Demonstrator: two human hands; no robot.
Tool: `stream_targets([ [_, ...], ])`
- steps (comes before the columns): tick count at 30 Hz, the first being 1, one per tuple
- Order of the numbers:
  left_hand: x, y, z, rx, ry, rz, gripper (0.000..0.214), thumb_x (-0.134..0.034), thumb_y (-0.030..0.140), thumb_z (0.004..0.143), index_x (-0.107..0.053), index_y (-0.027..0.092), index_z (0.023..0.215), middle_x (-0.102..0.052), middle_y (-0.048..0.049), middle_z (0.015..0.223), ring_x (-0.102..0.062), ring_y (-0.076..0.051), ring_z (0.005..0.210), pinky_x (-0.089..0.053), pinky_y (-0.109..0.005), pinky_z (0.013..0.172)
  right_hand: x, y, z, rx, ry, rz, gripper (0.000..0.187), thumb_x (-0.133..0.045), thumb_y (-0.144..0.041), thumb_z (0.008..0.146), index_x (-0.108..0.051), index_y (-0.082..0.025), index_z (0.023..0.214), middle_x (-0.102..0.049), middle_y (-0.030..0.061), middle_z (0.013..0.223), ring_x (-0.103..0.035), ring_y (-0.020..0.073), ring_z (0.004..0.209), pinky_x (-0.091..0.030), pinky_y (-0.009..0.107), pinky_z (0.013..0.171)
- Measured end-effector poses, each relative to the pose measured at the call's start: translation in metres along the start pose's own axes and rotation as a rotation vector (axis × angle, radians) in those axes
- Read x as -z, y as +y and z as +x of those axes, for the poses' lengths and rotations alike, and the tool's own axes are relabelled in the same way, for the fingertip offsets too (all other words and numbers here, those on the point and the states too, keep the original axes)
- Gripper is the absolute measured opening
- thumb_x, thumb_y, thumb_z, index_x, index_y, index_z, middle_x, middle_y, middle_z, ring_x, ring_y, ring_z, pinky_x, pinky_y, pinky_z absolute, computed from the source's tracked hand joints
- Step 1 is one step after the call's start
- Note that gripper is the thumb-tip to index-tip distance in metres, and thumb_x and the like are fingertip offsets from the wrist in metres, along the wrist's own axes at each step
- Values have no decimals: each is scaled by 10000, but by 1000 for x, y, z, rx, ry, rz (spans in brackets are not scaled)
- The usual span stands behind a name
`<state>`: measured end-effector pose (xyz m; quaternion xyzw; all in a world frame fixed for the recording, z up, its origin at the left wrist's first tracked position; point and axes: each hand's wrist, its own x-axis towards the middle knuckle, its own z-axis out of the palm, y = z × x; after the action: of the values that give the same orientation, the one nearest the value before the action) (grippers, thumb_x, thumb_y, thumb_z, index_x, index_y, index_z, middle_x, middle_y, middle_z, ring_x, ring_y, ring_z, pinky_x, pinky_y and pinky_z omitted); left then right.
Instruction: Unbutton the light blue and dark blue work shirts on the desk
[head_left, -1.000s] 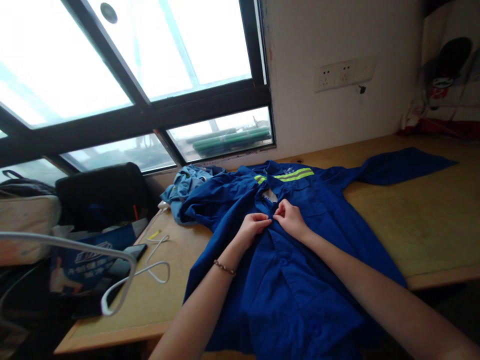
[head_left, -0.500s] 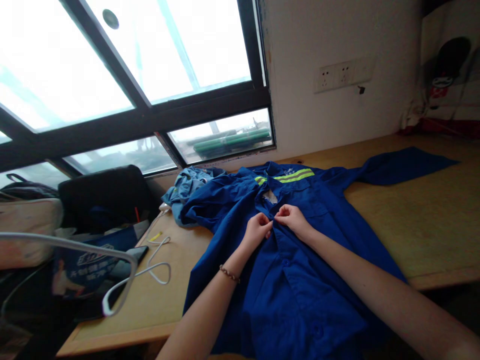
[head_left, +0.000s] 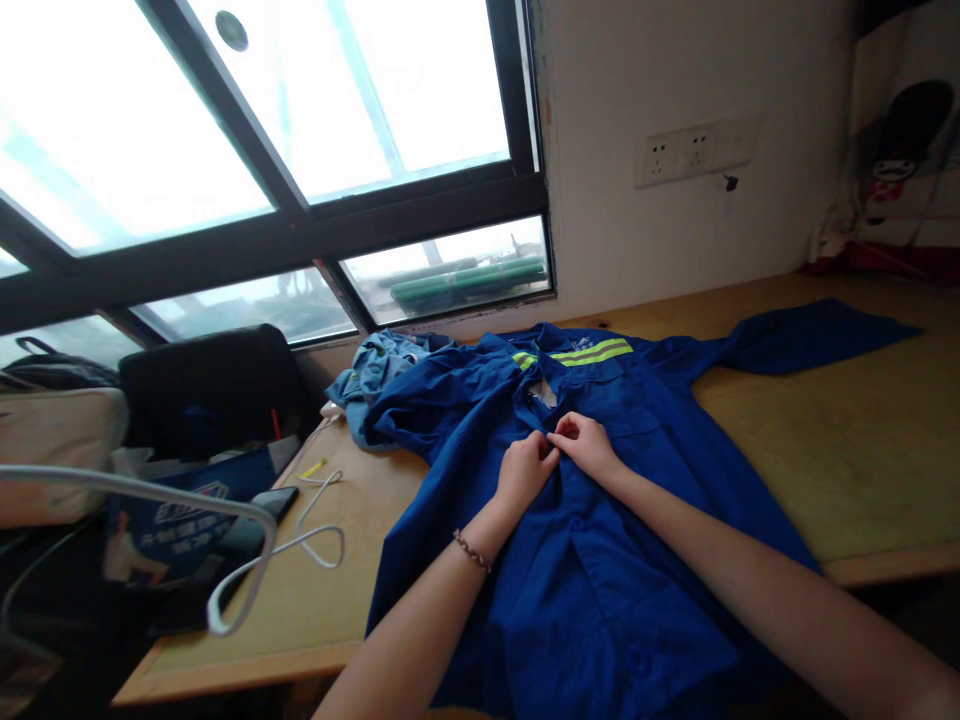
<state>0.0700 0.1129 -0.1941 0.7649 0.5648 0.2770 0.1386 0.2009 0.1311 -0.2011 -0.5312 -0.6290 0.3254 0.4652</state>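
A blue work jacket (head_left: 675, 460) with a yellow-and-grey reflective stripe across the chest lies front side up, its collar toward the wall and one sleeve stretched to the right. My left hand (head_left: 527, 468), with a beaded bracelet on the wrist, pinches the front placket below the neck opening. Right beside it, my right hand (head_left: 587, 443) pinches the same placket between thumb and forefinger. The fingertips of both hands nearly meet, and whatever small part lies between them is hidden. Buttons show lower down the front.
The jacket lies on a wooden table (head_left: 847, 450). A crumpled light blue garment (head_left: 375, 375) sits by the window. A white cable (head_left: 319, 545) loops over the left side, near a black chair (head_left: 214, 385) and bags. Wall sockets (head_left: 697, 150) are above the table.
My left hand has shifted slightly right and turned, its fingers closing nearer to my right fingertips. My right hand stays almost in place on the placket. The view has moved slightly.
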Motion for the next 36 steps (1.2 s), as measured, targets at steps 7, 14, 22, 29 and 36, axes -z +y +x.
stream_targets([
  [7,0,-3,0,-32,-4,-48,205,-531,329,728,-480,164,618,-532,-2,569,-477,-109,527,-273,-205,495,-2,11,6,-87,22,-5,148,-598,-297,615,-525,-169,598,-579,3,586,-541,132,562,-410,237,532],
  [14,1,-8,2,-46,-61,-106,169,-585,293,671,-491,162,619,-525,16,567,-461,-102,525,-277,-201,493,-1,14,7,-124,60,-22,150,-591,-295,623,-518,-167,591,-573,5,566,-533,132,543,-401,237,515],
  [22,-1,-7,0,-95,-18,-74,106,-527,223,705,-497,155,631,-533,0,574,-472,-106,531,-294,-207,516,0,0,2,-36,-17,-10,187,-603,-347,636,-578,-164,658,-630,28,648,-573,145,595,-421,242,566],
  [29,2,-2,-4,-109,22,-50,126,-520,239,726,-494,160,631,-530,-8,580,-465,-110,528,-301,-213,523,7,-6,0,-126,-100,88,220,-597,-374,631,-647,-161,610,-609,15,566,-526,125,514,-356,212,450],
  [36,11,-3,1,-107,-41,-83,137,-630,271,653,-542,177,698,-557,-1,632,-471,-116,565,-306,-211,536,8,-6,3,-338,-41,431,275,-683,-389,521,-603,-128,559,-505,-21,449,-391,59,378,-275,187,361],
])
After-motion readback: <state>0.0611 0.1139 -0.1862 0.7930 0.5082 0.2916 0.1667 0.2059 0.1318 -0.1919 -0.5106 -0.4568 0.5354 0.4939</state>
